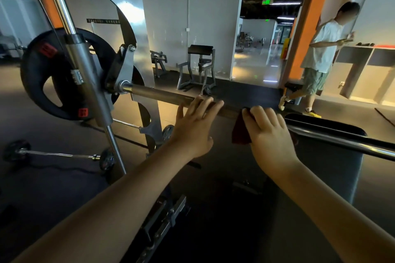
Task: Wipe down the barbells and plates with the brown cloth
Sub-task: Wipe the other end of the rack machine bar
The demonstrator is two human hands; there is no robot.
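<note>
A steel barbell (158,94) runs from the Smith machine carriage at the left across to the lower right. A black weight plate (42,83) with red labels hangs on its left end. My left hand (194,126) rests on the bar with straight fingers laid over it. Just to its right, my right hand (267,132) presses the brown cloth (240,132) over the bar, fingers curled on the cloth. Part of the cloth hangs below the bar; the rest is hidden under my hand.
The machine's chrome guide rod (70,28) and notched steel upright (132,28) stand at the left. A small curl barbell (59,153) lies on the floor. A black bench pad (333,128) sits under the bar. A person (320,57) walks at the right by an orange pillar.
</note>
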